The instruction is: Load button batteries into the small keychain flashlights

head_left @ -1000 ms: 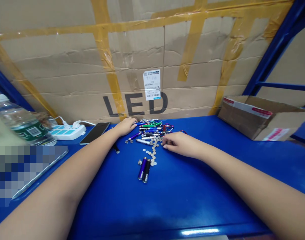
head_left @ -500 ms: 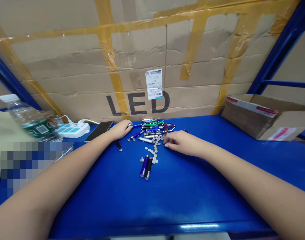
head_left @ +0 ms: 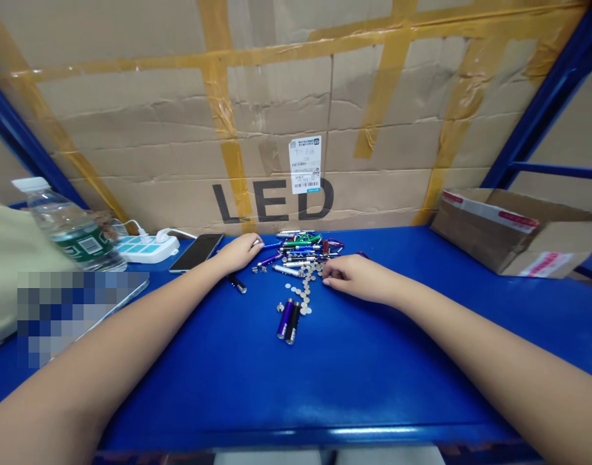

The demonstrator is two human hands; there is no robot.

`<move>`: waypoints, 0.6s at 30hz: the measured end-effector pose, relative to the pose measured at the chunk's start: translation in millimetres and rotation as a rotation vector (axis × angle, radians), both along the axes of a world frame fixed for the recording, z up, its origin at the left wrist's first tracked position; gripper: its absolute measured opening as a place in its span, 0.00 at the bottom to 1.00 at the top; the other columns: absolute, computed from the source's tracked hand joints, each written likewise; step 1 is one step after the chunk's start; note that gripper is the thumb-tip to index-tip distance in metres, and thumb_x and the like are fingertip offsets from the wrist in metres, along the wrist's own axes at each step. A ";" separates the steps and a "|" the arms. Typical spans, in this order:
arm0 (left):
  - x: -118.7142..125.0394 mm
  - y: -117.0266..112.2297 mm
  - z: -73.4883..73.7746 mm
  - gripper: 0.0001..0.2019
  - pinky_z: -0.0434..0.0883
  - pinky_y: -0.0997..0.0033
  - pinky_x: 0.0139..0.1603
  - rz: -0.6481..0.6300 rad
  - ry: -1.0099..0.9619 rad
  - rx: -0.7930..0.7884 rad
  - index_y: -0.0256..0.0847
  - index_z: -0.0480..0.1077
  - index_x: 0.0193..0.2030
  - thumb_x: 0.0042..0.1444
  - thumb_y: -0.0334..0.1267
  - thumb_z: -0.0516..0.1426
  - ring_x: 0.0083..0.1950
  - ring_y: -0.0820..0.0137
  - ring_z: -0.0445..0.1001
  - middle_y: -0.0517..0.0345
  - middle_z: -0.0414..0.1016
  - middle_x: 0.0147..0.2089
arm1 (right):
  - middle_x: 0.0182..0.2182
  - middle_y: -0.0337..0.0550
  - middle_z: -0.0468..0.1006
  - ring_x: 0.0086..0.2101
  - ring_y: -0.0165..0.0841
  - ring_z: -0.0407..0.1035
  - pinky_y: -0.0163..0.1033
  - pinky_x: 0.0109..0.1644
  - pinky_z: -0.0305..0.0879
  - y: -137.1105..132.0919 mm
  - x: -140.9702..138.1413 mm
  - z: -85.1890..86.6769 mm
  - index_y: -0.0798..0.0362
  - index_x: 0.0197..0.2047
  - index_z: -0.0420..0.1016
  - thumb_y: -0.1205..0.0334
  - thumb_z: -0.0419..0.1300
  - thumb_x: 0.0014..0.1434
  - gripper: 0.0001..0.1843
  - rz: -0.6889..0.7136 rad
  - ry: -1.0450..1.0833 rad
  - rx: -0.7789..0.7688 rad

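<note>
Small metal pen torches in several colours (head_left: 300,248) lie heaped at the back of the blue table (head_left: 296,387). My left hand (head_left: 240,252) rests at the heap's left side, fingers curled over something small and dark that I cannot make out. A black tube (head_left: 236,283) lies just below that hand. My right hand (head_left: 349,274) is at the heap's right side, its fingers bent in toward the thumb; what they hold, if anything, is hidden. Between the hands runs a trail of silver button cells (head_left: 306,284). Nearer me, a purple tube (head_left: 285,318) and a black tube (head_left: 293,323) lie side by side.
A big taped cardboard box (head_left: 257,129) stands behind the table. On the left are a water bottle (head_left: 77,232), a white power strip (head_left: 148,248) and a dark phone (head_left: 197,252). An open cardboard box (head_left: 490,232) sits at the right, beside a blue frame post (head_left: 533,110).
The view has shifted slightly, so everything appears a little further right. Both hands keep nearly the same places by the heap, and nothing is visibly picked up or let go.
</note>
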State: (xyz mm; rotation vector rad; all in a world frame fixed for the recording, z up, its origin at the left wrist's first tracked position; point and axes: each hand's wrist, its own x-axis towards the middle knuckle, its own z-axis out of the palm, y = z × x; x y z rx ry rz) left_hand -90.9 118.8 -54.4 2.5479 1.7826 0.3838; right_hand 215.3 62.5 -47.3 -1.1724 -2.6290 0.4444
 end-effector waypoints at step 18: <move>38.3 49.3 0.4 0.20 0.67 0.65 0.54 -0.062 0.058 -0.002 0.38 0.70 0.48 0.64 0.47 0.44 0.53 0.61 0.71 0.48 0.74 0.51 | 0.32 0.40 0.78 0.31 0.31 0.68 0.36 0.35 0.60 -0.5 2.0 0.7 0.51 0.37 0.74 0.59 0.54 0.61 0.09 0.032 0.032 0.000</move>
